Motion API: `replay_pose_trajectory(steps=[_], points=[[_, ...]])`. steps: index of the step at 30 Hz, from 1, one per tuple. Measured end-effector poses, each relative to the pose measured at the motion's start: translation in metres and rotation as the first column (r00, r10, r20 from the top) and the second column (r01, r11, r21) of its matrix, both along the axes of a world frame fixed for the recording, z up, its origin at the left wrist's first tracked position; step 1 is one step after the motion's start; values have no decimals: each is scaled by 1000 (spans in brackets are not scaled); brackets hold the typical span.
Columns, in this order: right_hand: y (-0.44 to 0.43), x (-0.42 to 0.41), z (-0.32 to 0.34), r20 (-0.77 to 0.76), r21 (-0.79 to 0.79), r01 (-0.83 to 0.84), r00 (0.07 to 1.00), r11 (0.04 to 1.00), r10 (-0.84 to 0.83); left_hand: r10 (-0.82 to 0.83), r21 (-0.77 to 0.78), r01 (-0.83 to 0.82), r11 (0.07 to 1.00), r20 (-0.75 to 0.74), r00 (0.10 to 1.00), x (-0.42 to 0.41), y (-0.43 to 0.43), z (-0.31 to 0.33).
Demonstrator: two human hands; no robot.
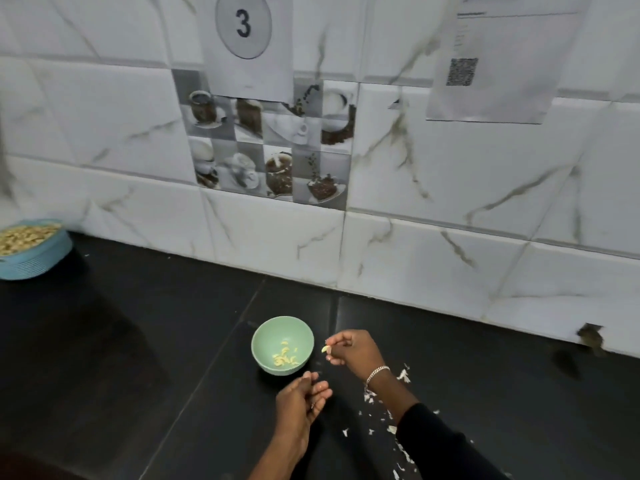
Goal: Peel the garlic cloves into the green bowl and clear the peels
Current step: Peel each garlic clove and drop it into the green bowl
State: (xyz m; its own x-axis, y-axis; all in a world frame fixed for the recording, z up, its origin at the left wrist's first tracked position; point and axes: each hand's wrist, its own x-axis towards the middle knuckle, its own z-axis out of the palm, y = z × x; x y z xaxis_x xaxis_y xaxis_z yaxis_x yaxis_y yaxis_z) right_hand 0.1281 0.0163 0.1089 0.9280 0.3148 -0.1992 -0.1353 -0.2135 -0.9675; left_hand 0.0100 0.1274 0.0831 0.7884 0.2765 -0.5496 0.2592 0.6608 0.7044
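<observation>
Now my right hand (356, 351) pinches a peeled clove (325, 348) just beside the green bowl (300, 329), near enough to drop it among those inside; my left hand (301, 400) waits below, fingers loosely curled, empty; peels (403, 375) lie scattered rightward on the counter (138, 341), away from the bowl.

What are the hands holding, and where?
The right hand pinches a garlic clove by one end between its fingertips. The left hand seems to hold nothing.

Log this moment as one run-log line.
right hand: pinches clove beside green bowl | left hand: relaxed, empty | in bowl: several peeled cloves | peels: scattered on counter
</observation>
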Motion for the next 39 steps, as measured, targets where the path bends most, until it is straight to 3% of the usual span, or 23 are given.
replay_pose_trajectory(steps=[12,20,29,39], points=[[103,28,-19,119,-398,-115,977,910,176,162,12,-161,987,-27,986,-8,69,4],[97,30,-16,91,-344,-119,983,931,159,144,15,-144,990,-33,989,-2,73,1],[-18,-2,15,180,-139,-14,983,990,39,18,40,-17,999,-13,1000,13,31,2],[-205,-74,4,180,-298,311,947,903,-267,-332,110,329,938,9,943,32,-94,3]])
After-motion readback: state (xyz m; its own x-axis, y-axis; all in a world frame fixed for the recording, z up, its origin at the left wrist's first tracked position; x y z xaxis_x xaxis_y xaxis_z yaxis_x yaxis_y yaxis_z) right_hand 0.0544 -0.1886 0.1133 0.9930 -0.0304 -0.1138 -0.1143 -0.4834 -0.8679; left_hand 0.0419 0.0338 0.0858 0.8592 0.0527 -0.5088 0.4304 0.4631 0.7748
